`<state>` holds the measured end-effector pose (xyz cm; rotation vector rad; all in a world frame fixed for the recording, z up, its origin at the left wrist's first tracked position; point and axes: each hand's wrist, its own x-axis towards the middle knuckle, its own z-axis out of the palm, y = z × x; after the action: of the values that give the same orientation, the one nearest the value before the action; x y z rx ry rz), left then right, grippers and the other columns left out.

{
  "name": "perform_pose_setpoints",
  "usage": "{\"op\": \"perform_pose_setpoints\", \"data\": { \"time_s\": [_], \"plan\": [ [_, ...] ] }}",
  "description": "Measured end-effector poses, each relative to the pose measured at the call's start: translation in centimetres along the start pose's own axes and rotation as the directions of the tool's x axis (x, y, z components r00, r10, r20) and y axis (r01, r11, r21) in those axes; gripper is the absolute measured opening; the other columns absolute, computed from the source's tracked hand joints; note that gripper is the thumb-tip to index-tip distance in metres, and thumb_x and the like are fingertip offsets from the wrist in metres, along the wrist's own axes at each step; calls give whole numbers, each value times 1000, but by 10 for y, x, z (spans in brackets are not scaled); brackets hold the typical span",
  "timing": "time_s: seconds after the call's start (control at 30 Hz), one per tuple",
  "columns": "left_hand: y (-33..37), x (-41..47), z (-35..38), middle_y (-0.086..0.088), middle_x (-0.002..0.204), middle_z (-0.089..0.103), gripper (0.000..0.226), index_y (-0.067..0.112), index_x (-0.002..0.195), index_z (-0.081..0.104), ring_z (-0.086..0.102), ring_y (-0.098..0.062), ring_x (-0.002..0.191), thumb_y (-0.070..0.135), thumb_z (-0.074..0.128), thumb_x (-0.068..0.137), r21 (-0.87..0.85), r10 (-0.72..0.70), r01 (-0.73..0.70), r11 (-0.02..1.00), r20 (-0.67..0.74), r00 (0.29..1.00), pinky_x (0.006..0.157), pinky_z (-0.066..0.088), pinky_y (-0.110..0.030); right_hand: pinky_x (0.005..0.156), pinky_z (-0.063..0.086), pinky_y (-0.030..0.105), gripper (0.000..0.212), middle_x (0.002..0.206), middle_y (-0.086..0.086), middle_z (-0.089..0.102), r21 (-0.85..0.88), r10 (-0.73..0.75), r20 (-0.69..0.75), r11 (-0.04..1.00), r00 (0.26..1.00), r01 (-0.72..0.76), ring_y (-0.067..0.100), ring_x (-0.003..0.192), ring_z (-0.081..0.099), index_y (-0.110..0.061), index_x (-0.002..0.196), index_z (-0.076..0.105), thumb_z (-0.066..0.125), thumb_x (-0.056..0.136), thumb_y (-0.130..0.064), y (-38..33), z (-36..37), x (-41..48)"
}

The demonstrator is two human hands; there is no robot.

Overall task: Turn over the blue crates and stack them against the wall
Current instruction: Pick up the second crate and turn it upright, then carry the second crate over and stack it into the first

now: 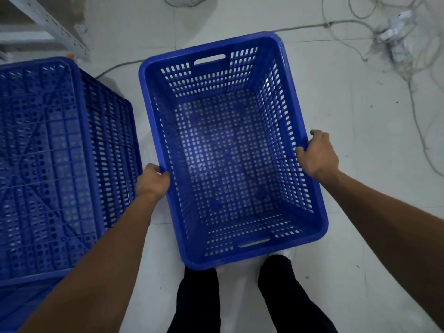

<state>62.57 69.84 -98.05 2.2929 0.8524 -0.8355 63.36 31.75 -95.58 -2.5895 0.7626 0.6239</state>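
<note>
A blue perforated crate (230, 258) is held upright in front of me, open side up and empty, above a pale tiled floor. My left hand (153, 180) grips its left long rim and my right hand (318, 155) grips its right long rim. To the left stands a second blue crate (48, 164) turned upside down, its ribbed bottom facing up; another blue crate rim shows beneath it at the lower left. The two crates are apart, with a strip of floor between them.
A white perforated metal shelf post (55, 27) stands at the top left. Loose cables and a power strip (396, 37) lie across the floor at the top right. A cable (115, 67) runs behind the crates. My legs (240, 301) stand just below the held crate.
</note>
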Motion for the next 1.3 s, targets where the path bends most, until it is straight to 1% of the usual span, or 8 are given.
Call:
{"op": "perform_pose_setpoints", "data": {
  "time_s": [0.1, 0.23, 0.37, 0.53, 0.8, 0.93, 1.1, 1.3],
  "plan": [
    [5, 6, -5, -9, 101, 63, 28, 17, 124, 52, 62, -27, 78, 20, 53, 96, -90, 17, -19, 996, -23, 1000, 66, 53, -37, 102, 44, 49, 62, 144, 15, 43, 47, 35, 111, 998, 993, -40, 35, 124, 50, -8, 145, 34, 57, 92, -31, 0, -1, 12],
    [7, 9, -6, -7, 109, 68, 30, 22, 123, 56, 68, -27, 92, 10, 52, 95, -393, -46, 65, 917, 59, 997, 83, 59, -45, 95, 48, 46, 58, 135, 15, 52, 172, 130, 197, 971, 972, -165, 36, 114, 58, -8, 142, 37, 59, 92, -29, -2, -2, 20],
    [14, 1, -6, -3, 105, 69, 34, 21, 126, 55, 67, -19, 86, 5, 47, 97, -550, -92, 146, 822, 125, 988, 68, 56, -32, 89, 49, 42, 54, 133, 14, 56, 265, 188, 200, 934, 962, -238, 33, 111, 59, -8, 141, 39, 58, 94, -27, -1, -1, 23],
    [16, 1, -10, -1, 105, 68, 41, 21, 126, 55, 65, -16, 84, -1, 42, 94, -586, -131, 200, 785, 159, 979, 66, 54, -31, 88, 53, 44, 50, 126, 11, 60, 422, 247, 242, 844, 938, -330, 31, 103, 63, -11, 136, 45, 62, 90, -21, 1, 0, 23],
    [22, -10, -21, 0, 100, 66, 31, 19, 122, 55, 66, -18, 84, 3, 53, 96, -553, -101, 151, 819, 120, 988, 72, 58, -36, 86, 56, 47, 35, 112, 6, 64, 365, 248, 136, 887, 959, -281, 27, 94, 65, -17, 116, 47, 65, 88, -27, 18, -4, 7],
    [35, -35, -30, -2, 93, 64, 22, 16, 110, 53, 64, -18, 75, 6, 62, 93, -514, -66, 70, 855, 27, 997, 72, 58, -37, 72, 51, 39, 24, 101, 5, 60, 251, 178, 20, 952, 984, -177, 24, 85, 61, -13, 108, 46, 58, 93, -27, 24, -31, -8],
    [53, -84, -58, -13, 103, 64, 27, 8, 114, 48, 66, -32, 89, 23, 61, 95, -183, 31, -44, 982, -71, 997, 80, 58, -46, 65, 42, 33, 22, 94, 5, 58, 146, 77, -71, 987, 994, -66, 25, 77, 58, -9, 103, 47, 52, 97, -29, 24, -88, -42],
    [77, -192, -103, -8, 78, 54, 19, 7, 103, 37, 54, -25, 63, 21, 51, 99, 36, 152, -148, 988, -188, 970, 58, 44, -37, 59, 37, 32, 12, 95, 9, 55, 53, -102, -91, 993, 991, 107, 24, 75, 53, -7, 99, 47, 50, 96, -18, 20, -186, -104]
  ]
}}
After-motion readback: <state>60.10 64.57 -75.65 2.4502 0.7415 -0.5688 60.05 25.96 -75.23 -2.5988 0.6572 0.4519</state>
